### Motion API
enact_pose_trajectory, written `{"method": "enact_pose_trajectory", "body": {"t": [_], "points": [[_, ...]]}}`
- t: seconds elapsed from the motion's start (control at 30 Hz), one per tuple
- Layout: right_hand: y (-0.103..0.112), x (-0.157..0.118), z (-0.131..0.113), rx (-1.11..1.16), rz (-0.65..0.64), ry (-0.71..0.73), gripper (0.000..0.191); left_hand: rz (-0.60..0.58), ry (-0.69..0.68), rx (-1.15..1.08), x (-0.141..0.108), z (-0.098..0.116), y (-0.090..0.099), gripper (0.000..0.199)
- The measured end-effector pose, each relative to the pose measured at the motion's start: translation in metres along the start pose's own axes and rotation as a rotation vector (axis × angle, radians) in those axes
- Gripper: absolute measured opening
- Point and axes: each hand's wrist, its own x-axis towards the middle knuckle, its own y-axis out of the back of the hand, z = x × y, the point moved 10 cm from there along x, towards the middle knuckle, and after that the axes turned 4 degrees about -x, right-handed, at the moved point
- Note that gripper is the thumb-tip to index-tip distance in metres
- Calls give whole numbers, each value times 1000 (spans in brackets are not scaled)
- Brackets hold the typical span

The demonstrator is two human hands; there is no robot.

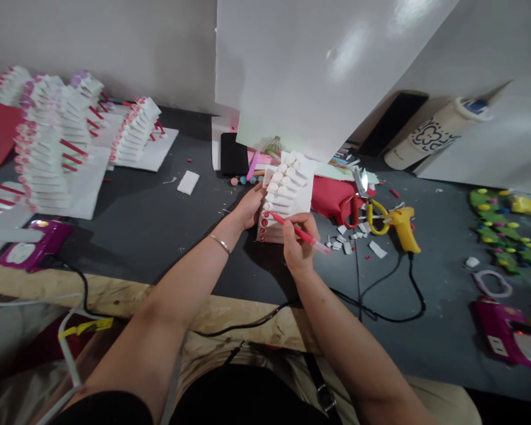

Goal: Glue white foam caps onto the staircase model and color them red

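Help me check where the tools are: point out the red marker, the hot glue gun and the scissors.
Red marker point(308, 238): head view, on the barrel.
Hot glue gun point(409, 236): head view, on the yellow handle.
Scissors point(361, 180): head view, on the metal blades.

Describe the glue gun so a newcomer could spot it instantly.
On the dark table, start at the right hand and look right, past the scissors. The glue gun lies just beyond their handles. Its yellow pistol-shaped body trails a black cord, unlike the scissors, which have one orange handle.
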Motion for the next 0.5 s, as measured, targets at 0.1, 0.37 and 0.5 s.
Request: {"method": "enact_pose_trajectory", "body": {"t": [0.1, 0.37, 0.5], "points": [[0, 0, -1, -3, -5, 6, 16, -1, 10, -44, 0, -2, 0, 36], [-2, 2, -14, -57, -6, 100, 15, -5, 3, -26, 1, -1, 1, 34], [-4, 3, -17, -44, -21, 119, 12, -19, -22, 14, 2, 1, 0, 28]]}}
